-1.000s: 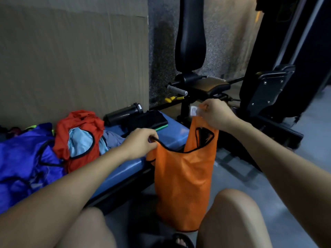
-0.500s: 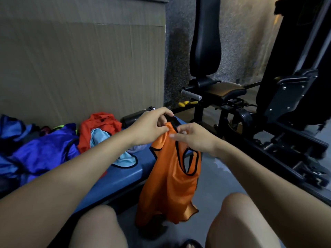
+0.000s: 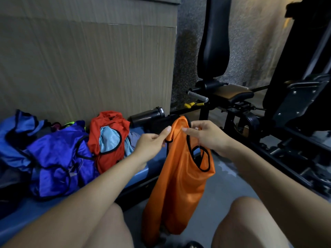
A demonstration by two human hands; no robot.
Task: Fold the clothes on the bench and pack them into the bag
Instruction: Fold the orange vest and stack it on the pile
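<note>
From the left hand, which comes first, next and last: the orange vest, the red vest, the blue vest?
1. Orange vest: pinched by the left hand.
2. Red vest: on the bench, just to its left.
3. Blue vest: farther left on the bench.

Vest (image 3: 180,176) being held up between left hand (image 3: 152,145) and right hand (image 3: 206,138), hanging before bench (image 3: 141,169). Clothes pile (image 3: 71,149) lying on bench, left of vest. Bottle (image 3: 146,115) lying behind pile.

The scene is looking dim, with the far right corner sinking into black. Wide-angle distortion is bending the edges, and light blur is softening everything.
</note>
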